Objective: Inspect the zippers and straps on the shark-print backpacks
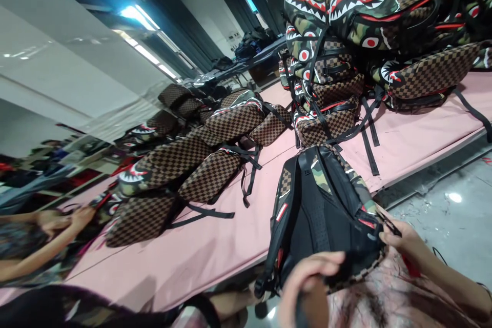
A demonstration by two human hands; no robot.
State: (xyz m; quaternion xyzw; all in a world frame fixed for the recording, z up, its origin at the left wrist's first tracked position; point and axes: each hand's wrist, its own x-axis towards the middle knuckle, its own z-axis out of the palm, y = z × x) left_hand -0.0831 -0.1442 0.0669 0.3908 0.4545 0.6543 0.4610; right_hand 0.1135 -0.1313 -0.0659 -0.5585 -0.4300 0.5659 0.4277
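Note:
A black backpack with camouflage and brown-checkered trim lies with its padded back and shoulder straps facing up, partly over the pink table's near edge. My right hand is closed on the backpack's lower right edge, by a dark strap or cord. Over the bag's lower end is my left hand, blurred, its fingers curled around something dark that I cannot make out.
Checkered shark-face backpacks are stacked at the upper right and left of the pink table. Loose straps trail over it. A person's hands are at far left; another person's arm is at the bottom.

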